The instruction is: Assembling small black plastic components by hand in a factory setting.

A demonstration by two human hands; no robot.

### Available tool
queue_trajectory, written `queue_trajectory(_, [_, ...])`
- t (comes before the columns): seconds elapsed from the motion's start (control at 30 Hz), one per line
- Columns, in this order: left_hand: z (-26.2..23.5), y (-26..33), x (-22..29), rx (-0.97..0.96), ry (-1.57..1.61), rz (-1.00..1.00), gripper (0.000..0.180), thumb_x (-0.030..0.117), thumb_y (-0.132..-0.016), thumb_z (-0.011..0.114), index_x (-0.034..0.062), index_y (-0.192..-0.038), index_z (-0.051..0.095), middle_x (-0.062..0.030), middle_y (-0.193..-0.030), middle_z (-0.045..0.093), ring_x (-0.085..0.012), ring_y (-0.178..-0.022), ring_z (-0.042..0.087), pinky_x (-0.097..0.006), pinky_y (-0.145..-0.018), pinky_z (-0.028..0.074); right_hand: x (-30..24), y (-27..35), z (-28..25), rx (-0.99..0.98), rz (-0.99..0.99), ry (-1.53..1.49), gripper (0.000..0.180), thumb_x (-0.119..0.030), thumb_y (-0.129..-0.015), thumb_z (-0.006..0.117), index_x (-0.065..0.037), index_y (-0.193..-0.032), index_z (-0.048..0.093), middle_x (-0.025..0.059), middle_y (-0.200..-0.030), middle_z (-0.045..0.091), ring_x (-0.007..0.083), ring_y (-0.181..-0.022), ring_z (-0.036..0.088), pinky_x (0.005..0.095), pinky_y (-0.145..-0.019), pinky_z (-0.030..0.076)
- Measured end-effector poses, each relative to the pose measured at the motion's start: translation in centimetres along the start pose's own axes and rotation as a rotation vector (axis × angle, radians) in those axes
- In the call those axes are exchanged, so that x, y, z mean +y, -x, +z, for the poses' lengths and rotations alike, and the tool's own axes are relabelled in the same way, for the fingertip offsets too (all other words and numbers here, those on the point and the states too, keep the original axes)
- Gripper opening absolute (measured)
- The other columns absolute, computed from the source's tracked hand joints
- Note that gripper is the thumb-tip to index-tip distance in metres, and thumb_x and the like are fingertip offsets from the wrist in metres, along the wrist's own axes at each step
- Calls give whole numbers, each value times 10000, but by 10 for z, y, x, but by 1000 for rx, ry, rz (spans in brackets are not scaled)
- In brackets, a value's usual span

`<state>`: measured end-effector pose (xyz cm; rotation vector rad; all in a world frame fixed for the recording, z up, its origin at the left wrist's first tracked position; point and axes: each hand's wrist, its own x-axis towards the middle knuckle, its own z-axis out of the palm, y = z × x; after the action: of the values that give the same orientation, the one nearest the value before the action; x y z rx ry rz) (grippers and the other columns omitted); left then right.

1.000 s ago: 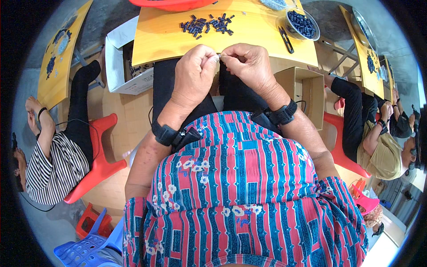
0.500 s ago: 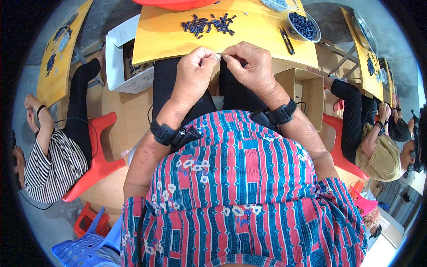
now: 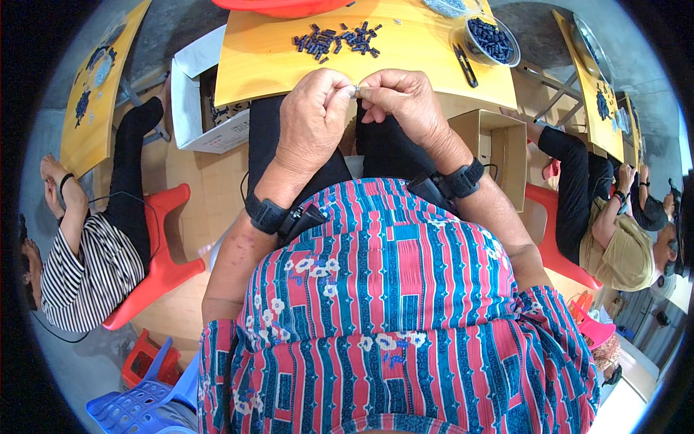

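Yellow table [image 3: 405, 58] edge: both hands [image 3: 361, 108] pinch a small part [image 3: 355, 90].

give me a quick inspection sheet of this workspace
surface: yellow wooden table, bare in the middle
job's things: tiny silvery part pinched between both hands; loose pile of small dark blue pieces
clutter: round bowl of dark blue pieces; black tool; open brown cardboard box; white box
grippers: left hand and right hand meet fingertip to fingertip, black wrist straps on both
cables: thin black cable near left wrist
surroundings: seated co-workers on red stools either side
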<state>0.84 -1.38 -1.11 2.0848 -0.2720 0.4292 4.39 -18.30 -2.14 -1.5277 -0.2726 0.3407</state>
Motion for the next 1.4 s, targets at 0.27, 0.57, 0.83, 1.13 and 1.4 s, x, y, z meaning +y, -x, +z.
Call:
queue_trajectory(0.27, [-1, 0, -1, -29, 116, -69, 69, 79, -852, 626, 15, -854, 601, -72, -727, 608, -153, -620, 571, -283, -601, 471, 2, 0, -2, -114, 44, -147, 136, -108, -903, 587, 8, -892, 656, 27, -694, 604, 72, -561, 550, 258, -613, 544])
queue_trajectory(0.57, [-1, 1, 0, -38, 255, -38, 68, 78, -854, 627, 13, -857, 608, -41, -670, 541, -116, -568, 480, -259, -550, 419, -2, 3, -8, -238, 65, -337, 149, -132, -893, 592, -6, -850, 660, 8, -698, 592, 67, -566, 550, 192, -568, 472])
queue_trajectory(0.83, [-4, 1, 6, -47, 257, -25, 75, 86, -848, 639, 19, -851, 605, -39, -676, 546, -114, -572, 482, -259, -550, 420, -2, 4, -9, -287, 49, -386, 158, -141, -905, 591, 5, -896, 652, 11, -719, 590, 69, -576, 558, 194, -566, 479])
queue_trajectory(1.13, [-3, 1, 8, 3, 247, 13, 80, 88, -847, 660, 29, -860, 608, -35, -679, 552, -114, -578, 491, -261, -564, 433, -11, 6, -8, -261, 48, -339, 156, -132, -897, 583, 6, -898, 654, 10, -700, 584, 71, -568, 567, 191, -562, 480])
queue_trajectory(1.4, [-2, 0, 4, 6, 245, 14, 69, 86, -855, 649, 32, -867, 607, -18, -653, 530, -96, -570, 475, -248, -557, 421, -15, 5, -6, -232, 94, -322, 162, -139, -883, 578, 3, -878, 656, 10, -691, 580, 80, -541, 550, 195, -532, 469])
